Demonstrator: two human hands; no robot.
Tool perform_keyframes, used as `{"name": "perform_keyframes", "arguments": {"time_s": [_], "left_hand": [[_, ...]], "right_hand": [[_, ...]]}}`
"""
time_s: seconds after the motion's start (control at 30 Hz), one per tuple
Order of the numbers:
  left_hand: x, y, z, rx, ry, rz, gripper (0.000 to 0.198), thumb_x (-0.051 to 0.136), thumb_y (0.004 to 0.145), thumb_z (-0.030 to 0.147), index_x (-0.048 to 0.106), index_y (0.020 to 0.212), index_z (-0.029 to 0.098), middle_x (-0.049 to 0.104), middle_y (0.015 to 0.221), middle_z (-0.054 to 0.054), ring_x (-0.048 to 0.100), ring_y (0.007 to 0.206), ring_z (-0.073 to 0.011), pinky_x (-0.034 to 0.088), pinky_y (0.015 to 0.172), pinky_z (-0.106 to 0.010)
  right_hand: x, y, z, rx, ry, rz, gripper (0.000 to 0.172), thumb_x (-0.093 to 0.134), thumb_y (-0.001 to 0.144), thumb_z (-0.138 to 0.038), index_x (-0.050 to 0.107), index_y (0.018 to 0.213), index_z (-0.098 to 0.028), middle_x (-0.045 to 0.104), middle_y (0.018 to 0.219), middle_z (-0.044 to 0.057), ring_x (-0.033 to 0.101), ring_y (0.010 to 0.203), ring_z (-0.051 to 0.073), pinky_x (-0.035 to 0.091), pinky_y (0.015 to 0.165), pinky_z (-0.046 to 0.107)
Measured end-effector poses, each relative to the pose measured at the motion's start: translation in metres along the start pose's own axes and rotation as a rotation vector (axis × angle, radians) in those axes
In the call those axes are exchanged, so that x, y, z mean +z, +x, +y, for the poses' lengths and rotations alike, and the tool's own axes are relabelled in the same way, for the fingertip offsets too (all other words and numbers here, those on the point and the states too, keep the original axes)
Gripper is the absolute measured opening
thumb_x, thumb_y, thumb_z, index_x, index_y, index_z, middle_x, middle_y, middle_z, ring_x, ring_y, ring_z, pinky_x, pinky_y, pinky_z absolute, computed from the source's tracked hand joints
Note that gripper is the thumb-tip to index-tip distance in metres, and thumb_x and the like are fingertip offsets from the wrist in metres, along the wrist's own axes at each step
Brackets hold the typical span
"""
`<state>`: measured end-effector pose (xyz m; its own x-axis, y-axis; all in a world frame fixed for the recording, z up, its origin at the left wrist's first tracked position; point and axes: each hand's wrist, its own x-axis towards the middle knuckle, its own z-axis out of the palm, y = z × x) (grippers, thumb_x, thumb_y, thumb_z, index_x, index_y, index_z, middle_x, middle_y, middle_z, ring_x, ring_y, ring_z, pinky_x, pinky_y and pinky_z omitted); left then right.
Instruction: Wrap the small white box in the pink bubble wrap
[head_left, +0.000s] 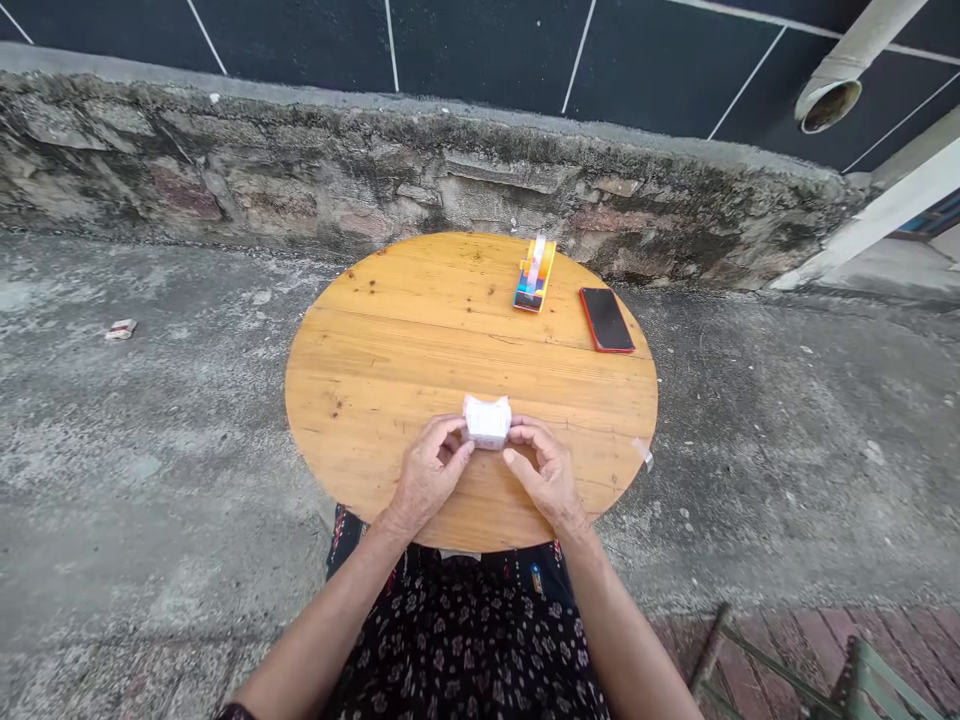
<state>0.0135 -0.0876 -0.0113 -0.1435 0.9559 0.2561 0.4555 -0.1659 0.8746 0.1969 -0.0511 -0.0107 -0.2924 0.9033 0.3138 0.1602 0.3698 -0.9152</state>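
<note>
A small white paper-wrapped packet (487, 420) with pinkish, pointed upper corners rests on the near part of the round wooden table (390, 350). My left hand (431, 468) holds it at its left side, with the fingers curled and the thumb at the lower left corner. On the opposite side, my right hand (547, 472) has its fingertips against the packet's right edge, and its thumb is close to the lower right corner. What is inside the wrapping is hidden.
A yellow and blue tape dispenser (535, 275) stands toward the table's far edge. Right of it lies a red-cased phone (607, 320). A strip of clear tape (643, 453) hangs at the right edge. A low stone wall (360, 185) runs behind, and a green metal frame (855, 675) is at lower right.
</note>
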Motion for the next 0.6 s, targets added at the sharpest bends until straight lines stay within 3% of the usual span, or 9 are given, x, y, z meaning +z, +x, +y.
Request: {"name": "perform_keyframes", "arguments": {"time_s": [0.27, 0.43, 0.6], "left_hand": [[0.015, 0.011, -0.006, -0.139, -0.173, 0.099, 0.026, 0.061, 0.085, 0.035, 0.063, 0.103, 0.018, 0.066, 0.095, -0.006, 0.059, 0.073, -0.0132, 0.049, 0.067, -0.025], [0.017, 0.017, -0.006, -0.158, -0.22, 0.121, 0.028, 0.058, 0.087, 0.038, 0.064, 0.105, 0.018, 0.067, 0.1, -0.007, 0.062, 0.083, -0.0162, 0.05, 0.076, -0.028], [0.015, 0.017, -0.001, -0.147, -0.217, 0.135, 0.027, 0.058, 0.087, 0.037, 0.064, 0.106, 0.018, 0.066, 0.103, -0.007, 0.062, 0.081, -0.0155, 0.05, 0.075, -0.027]], "right_hand": [[-0.001, -0.001, 0.001, 0.044, 0.07, -0.045, 0.039, 0.061, 0.084, -0.028, 0.059, 0.123, -0.025, 0.055, 0.132, 0.009, 0.058, 0.113, 0.024, 0.053, 0.093, 0.041], [0.0, 0.0, -0.001, 0.038, 0.037, -0.046, 0.04, 0.061, 0.084, -0.027, 0.058, 0.124, -0.026, 0.055, 0.134, 0.008, 0.059, 0.11, 0.023, 0.053, 0.091, 0.041], [0.001, 0.001, 0.0, 0.029, -0.009, -0.015, 0.037, 0.063, 0.083, -0.025, 0.06, 0.119, -0.025, 0.057, 0.13, 0.009, 0.059, 0.112, 0.023, 0.054, 0.089, 0.039]]}}
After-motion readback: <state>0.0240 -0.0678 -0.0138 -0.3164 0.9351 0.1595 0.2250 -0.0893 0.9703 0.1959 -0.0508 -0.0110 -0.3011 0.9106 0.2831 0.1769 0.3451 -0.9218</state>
